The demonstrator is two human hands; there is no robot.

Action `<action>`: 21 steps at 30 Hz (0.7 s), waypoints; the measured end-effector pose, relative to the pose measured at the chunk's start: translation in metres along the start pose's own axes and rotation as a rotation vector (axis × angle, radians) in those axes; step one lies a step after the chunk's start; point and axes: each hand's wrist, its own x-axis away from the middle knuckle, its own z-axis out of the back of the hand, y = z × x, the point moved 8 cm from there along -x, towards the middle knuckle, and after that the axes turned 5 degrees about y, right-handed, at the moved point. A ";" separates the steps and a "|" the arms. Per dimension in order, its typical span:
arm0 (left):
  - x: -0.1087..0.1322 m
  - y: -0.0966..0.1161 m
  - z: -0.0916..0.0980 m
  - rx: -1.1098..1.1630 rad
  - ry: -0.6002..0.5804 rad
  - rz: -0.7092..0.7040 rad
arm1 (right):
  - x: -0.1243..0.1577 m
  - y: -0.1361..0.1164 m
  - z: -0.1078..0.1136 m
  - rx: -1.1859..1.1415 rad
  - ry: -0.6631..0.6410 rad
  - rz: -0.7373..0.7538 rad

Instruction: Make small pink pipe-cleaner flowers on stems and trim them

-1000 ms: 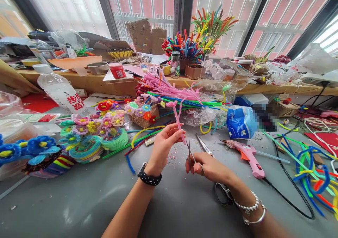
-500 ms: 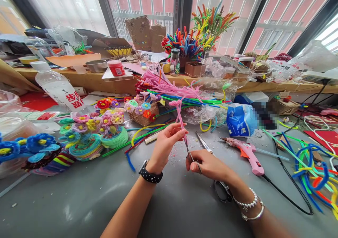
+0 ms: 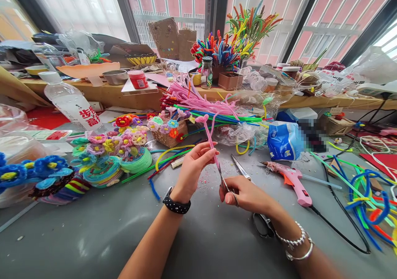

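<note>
My left hand (image 3: 194, 167) is closed on a pink pipe cleaner (image 3: 209, 135), pinching its stem between thumb and fingers. A small looped shape tops it, and a second pink strand rises beside it. In my right hand (image 3: 240, 191) is a small pair of scissors (image 3: 222, 177), my fingers round the handles. The blades touch the lower end of the pink stem just below my left fingertips; whether they cut through it I cannot tell. A larger pair of scissors (image 3: 263, 225) lies on the table, partly hidden under my right hand and wrist.
A pink glue gun (image 3: 293, 182) with a black cord lies at right, near a blue packet (image 3: 284, 141) and loose coloured pipe cleaners (image 3: 369, 204). Pipe-cleaner flowers (image 3: 102, 146) stand left by a tilted bottle (image 3: 72, 103). Behind my hands lies a pink pipe-cleaner bundle (image 3: 198, 97).
The top of the pink pipe cleaner has shifted slightly left, and its second strand now stands farther apart from the stem. Both hands keep nearly the same place; the view has shifted slightly.
</note>
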 end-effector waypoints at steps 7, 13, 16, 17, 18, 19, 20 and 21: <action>0.000 -0.002 0.000 -0.010 -0.009 0.028 | 0.001 -0.001 -0.002 -0.035 0.008 0.001; 0.000 -0.001 0.000 0.016 -0.029 0.023 | 0.001 0.000 -0.002 -0.031 0.011 0.013; 0.000 -0.002 0.000 0.017 -0.033 0.034 | 0.001 0.000 -0.002 -0.036 0.009 0.006; 0.000 -0.002 0.000 0.017 -0.033 0.037 | 0.001 0.000 -0.002 -0.041 0.008 0.004; 0.000 -0.002 0.000 0.016 -0.032 0.039 | 0.001 0.000 -0.002 -0.046 0.009 0.002; 0.000 -0.002 0.000 0.016 -0.031 0.040 | 0.001 -0.001 -0.002 -0.049 0.009 0.001; 0.000 -0.002 -0.001 0.017 -0.029 0.040 | 0.000 -0.001 -0.002 -0.052 0.010 0.001; 0.000 -0.002 -0.001 0.019 -0.027 0.039 | 0.000 -0.002 -0.002 -0.052 0.012 0.001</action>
